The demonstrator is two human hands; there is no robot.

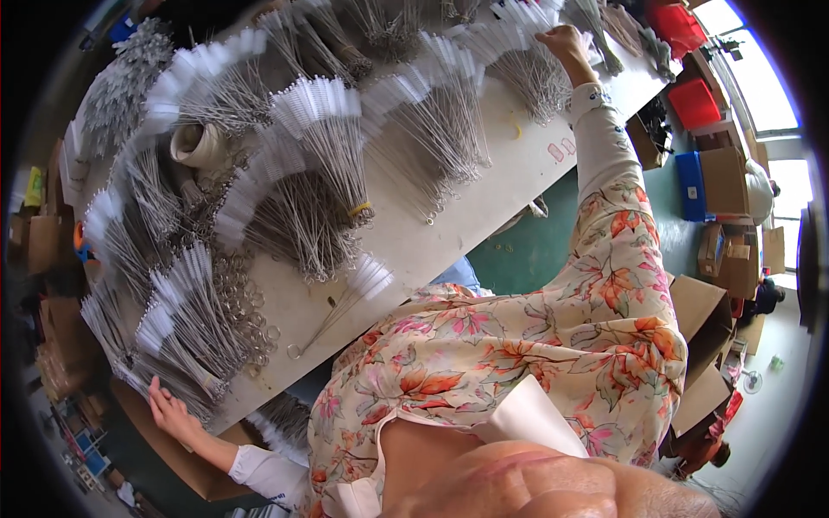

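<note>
Bundles of wire-handled cleaning brushes with white bristle heads and looped ends cover the table. My right hand (566, 41) is stretched to the far right, its fingers bent closed beside a fanned pile of brushes (537, 78); what they hold, if anything, is hidden. My left hand (173, 413) is at the table's near left edge, fingers outstretched, next to a heap of brushes (186, 324). In the middle stands a brush bundle (332, 142) tied with a yellow band near its loops. A few loose brushes (350, 298) lie at the front edge.
A cream-coloured roll (199, 145) sits among the brushes on the left. Grey bristly material (125, 82) is heaped at the back left. Red bins (693, 104) and cardboard boxes (724, 183) stand to the right. An open carton (186, 466) lies below my left forearm.
</note>
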